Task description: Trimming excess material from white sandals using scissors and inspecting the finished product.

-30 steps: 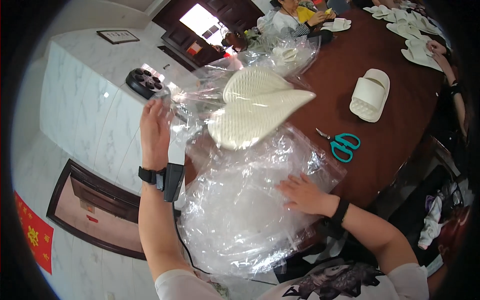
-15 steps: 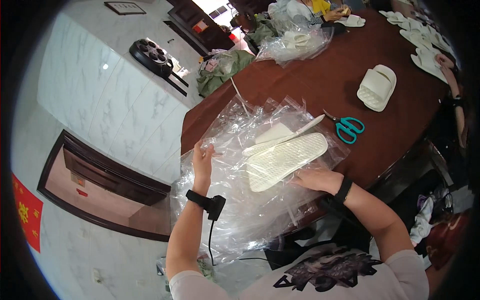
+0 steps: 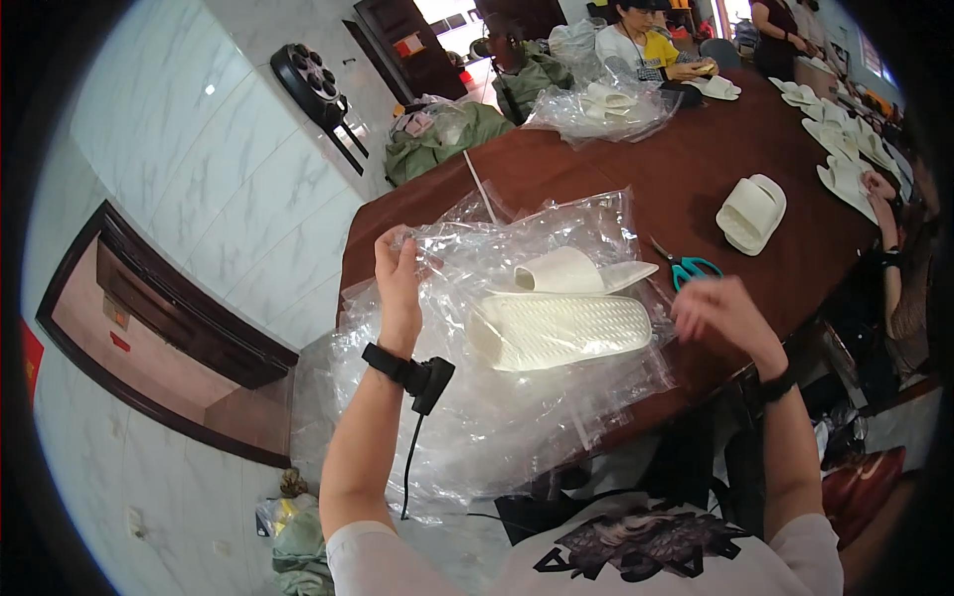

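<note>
At the left of the pile of clear plastic bags [image 3: 427,437], my left hand [image 3: 397,283] pinches the upper corner of a clear plastic bag [image 3: 586,219]. A pair of cream slippers lies to the right of this hand. One slipper [image 3: 556,333] shows its textured sole, with shiny film over part of it; the other slipper [image 3: 561,270] lies behind it with its strap showing. Whether both are inside the bag I cannot tell. My right hand [image 3: 725,318] is raised off the slippers, its fingers blurred by motion, in front of the teal-handled scissors [image 3: 693,270].
A single cream slipper [image 3: 752,214] sits on the brown tabletop [image 3: 686,179] beyond the scissors. Bagged slippers [image 3: 608,101] lie at the far edge near a seated person [image 3: 646,50]. More slippers [image 3: 845,129] line the right side, where another person's hand [image 3: 877,187] rests.
My right hand has left the slippers and moved up and right. The slippers have turned to lie more level. My left hand has risen slightly with the bag's corner. The view has tilted up.
</note>
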`<act>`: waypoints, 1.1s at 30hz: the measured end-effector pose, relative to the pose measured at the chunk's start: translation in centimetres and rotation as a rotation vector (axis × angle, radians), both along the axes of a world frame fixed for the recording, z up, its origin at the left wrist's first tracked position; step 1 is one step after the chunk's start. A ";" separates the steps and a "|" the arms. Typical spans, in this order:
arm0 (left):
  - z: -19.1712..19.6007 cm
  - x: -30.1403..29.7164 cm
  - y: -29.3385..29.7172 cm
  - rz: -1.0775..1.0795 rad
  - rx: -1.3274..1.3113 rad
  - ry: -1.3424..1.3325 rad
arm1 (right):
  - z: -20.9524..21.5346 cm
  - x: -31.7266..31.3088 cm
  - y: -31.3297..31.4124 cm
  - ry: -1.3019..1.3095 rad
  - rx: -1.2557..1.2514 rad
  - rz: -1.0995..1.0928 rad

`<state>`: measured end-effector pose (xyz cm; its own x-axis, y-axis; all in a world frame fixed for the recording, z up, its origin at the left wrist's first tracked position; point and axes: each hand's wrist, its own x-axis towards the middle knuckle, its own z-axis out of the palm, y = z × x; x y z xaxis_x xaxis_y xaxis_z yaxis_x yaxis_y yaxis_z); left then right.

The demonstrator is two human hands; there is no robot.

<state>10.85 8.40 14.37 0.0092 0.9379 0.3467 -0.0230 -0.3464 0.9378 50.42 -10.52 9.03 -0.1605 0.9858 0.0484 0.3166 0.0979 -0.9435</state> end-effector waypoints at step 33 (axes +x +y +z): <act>-11.6 -6.4 -3.2 0.224 0.241 0.981 | 9.1 1.9 4.1 -0.335 0.679 -0.678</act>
